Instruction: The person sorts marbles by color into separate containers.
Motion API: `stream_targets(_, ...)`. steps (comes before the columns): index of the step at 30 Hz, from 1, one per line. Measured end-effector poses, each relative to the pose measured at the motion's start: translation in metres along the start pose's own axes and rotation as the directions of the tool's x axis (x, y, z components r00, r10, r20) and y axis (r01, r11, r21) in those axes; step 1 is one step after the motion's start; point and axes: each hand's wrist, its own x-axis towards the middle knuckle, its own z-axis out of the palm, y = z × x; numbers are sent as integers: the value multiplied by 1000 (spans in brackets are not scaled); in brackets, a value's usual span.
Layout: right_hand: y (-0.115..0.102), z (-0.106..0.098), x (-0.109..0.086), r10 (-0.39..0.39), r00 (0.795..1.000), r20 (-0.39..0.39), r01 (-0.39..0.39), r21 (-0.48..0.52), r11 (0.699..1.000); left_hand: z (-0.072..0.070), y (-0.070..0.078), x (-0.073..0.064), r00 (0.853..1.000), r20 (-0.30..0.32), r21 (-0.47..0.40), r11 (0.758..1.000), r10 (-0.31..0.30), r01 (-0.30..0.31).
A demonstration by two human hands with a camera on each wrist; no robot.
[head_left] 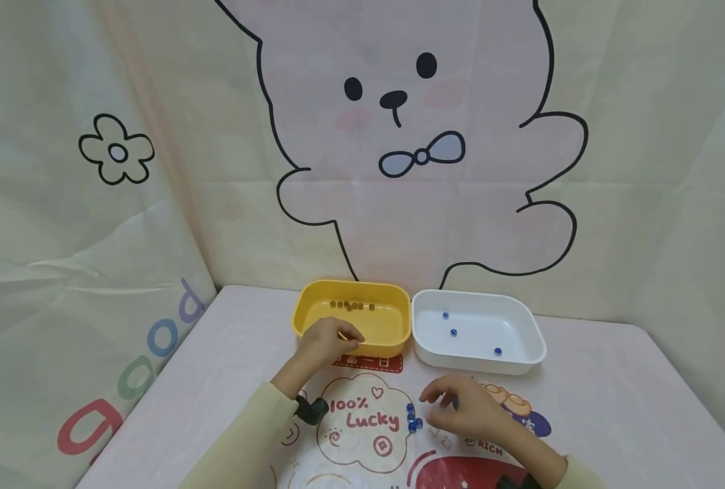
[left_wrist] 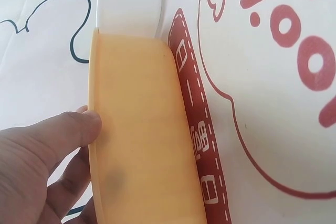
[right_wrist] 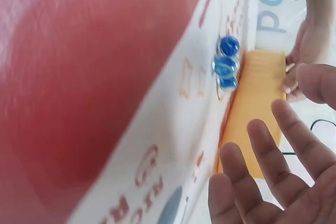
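My left hand (head_left: 328,339) is at the front wall of a yellow tray (head_left: 393,322). In the left wrist view, its thumb (left_wrist: 86,124) lies on the rim with the other fingers behind it, pinching the edge. Several small brown marbles (head_left: 350,306) lie inside. My right hand (head_left: 463,406), fingers spread and slightly bent, hovers just right of several blue glass marbles (head_left: 411,417) clustered on the table. Nothing shows in its grasp in the right wrist view, where the clustered marbles (right_wrist: 227,66) appear beyond the fingertips.
A white tray (head_left: 478,363) stands against the right side of the yellow one, with three blue marbles (head_left: 453,333) scattered in it. The tablecloth (head_left: 619,401) carries printed words and drawings. A cloth backdrop (head_left: 246,224) with a bear outline hangs behind the table.
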Motion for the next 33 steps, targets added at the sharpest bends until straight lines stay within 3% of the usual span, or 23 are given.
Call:
stream_targets(13, 4, 18, 4, 45, 997, 55, -46, 20, 999, -1, -1, 0, 1000, 1, -1, 1000, 7, -7)
stream_targets(22, 4, 24, 4, 103, 993, 59, -104, 13, 994, -1, 0, -1, 1000, 3, -12, 1000, -5, 5)
stream_targets(33, 1, 26, 4, 115, 992, 43, -114, -19, 993, -1, -1, -1, 1000, 3, -6, 1000, -5, 5)
